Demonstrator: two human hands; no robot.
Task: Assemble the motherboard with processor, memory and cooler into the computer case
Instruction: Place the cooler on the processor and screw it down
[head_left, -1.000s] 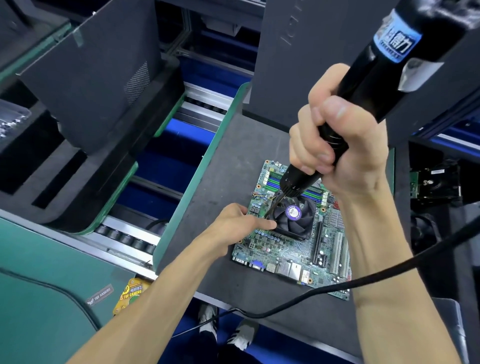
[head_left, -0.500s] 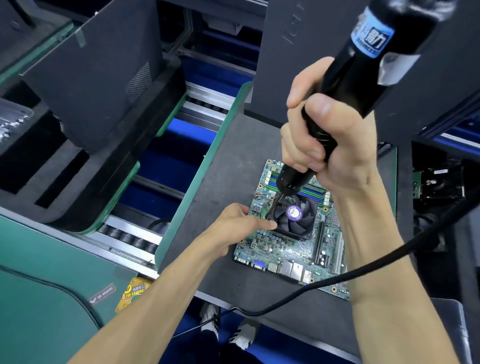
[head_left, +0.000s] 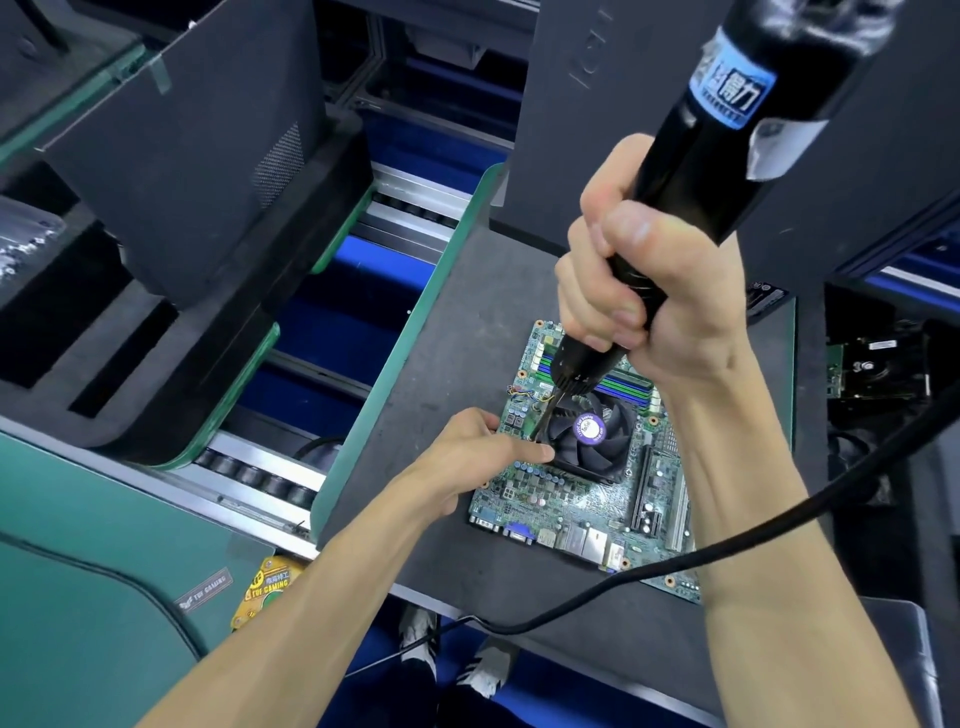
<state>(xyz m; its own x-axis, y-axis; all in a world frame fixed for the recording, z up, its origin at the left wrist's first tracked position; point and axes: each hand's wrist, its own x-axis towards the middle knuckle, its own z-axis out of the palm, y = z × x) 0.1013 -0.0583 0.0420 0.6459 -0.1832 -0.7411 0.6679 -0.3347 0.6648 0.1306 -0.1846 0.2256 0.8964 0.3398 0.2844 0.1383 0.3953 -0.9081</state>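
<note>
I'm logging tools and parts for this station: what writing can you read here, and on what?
"TUF GAMING": grey sticker on the green bench.
"TUF GAMING" plus small Chinese characters: yellow sticker beside it.
Blue label on the electric screwdriver: Chinese characters, too blurred.
Purple fan hub label: too small.
Motherboard markings: too small.

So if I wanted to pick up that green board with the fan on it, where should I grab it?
Probably by the bare edges of the motherboard, one of your hands on its left edge and one on its near edge, coming in low from the sides. It lies flat on the gray mat, and its top is crowded with small parts and the cooler fan.
</note>
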